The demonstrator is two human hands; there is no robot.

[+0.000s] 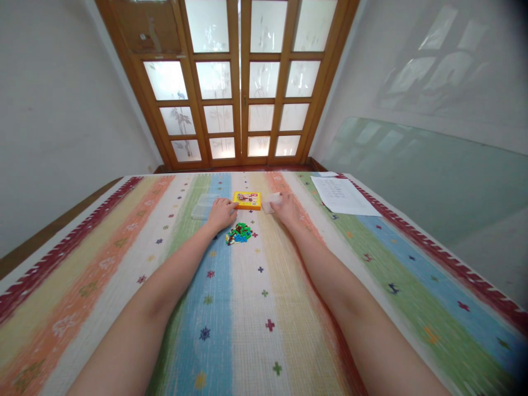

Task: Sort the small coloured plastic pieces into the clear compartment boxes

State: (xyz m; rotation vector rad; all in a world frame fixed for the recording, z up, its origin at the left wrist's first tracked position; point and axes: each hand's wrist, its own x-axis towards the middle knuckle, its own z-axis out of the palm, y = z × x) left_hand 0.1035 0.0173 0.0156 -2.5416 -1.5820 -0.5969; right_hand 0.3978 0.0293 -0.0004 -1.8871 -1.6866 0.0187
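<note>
A flat yellow box with a printed picture on top lies towards the far end of the table. My left hand is at its left side, fingers curled, with the thumb against the box's edge. To the right of the box, my right hand pinches a whitish, see-through piece that looks like a thin plastic bag. Nearer to me, between my forearms, lies a small pile of building bricks in green, blue, brown and pale colours. A clear plastic piece lies left of my left hand.
A striped, patterned tablecloth covers the table. Printed white sheets lie at the far right. Beyond the table stands a wooden door with frosted panes. A glass panel leans along the right wall.
</note>
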